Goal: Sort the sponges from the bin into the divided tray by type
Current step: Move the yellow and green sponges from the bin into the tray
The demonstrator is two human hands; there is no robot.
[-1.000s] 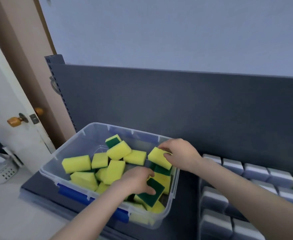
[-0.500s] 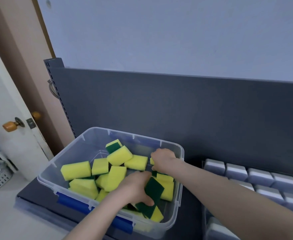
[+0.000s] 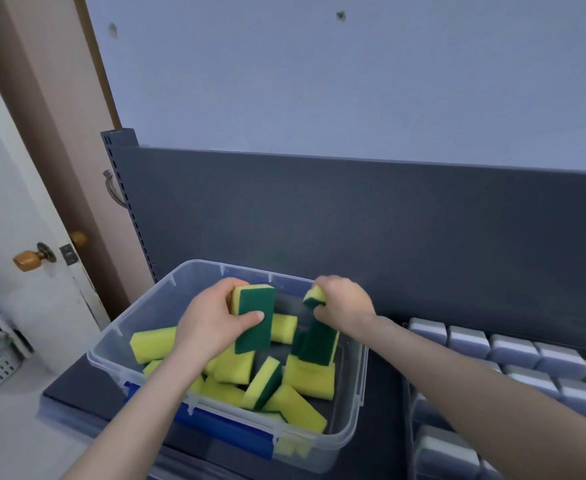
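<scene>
Sponges are coming up out of the bin (image 3: 348, 403): the left hand (image 3: 211, 323), down among them a second ago, is now gripping a yellow-green sponge (image 3: 253, 318) above it, the right hand (image 3: 345, 303) pinching a second sponge (image 3: 314, 296); the tray (image 3: 407, 393) is waiting at three o'clock.

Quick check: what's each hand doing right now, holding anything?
Left hand: closed on a yellow-green sponge, lifted above the bin.
Right hand: closed on another sponge.
</scene>
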